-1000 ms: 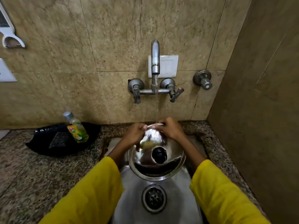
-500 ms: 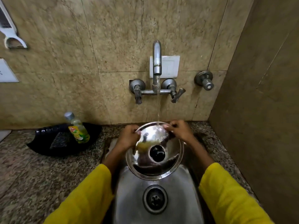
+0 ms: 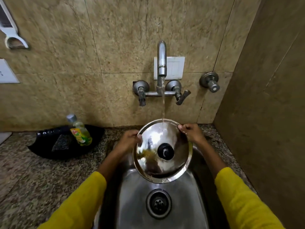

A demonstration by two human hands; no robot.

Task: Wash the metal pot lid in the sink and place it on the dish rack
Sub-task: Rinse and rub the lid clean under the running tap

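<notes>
Both hands, left hand (image 3: 130,141) and right hand (image 3: 192,133), clenched on rim of metal pot lid (image 3: 162,151) under tap stream. I judge it stiff, light, slippery wet; rim grip safest.

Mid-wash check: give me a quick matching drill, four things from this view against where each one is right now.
Things:
1. pot lid
2. soap bottle
3. drain
4. left hand

Places:
A. on the black tray on the counter
B. at the sink bottom, below the lid
C. under the running water
D. gripping the lid's left rim

Pairs: 1-C, 2-A, 3-B, 4-D
</notes>
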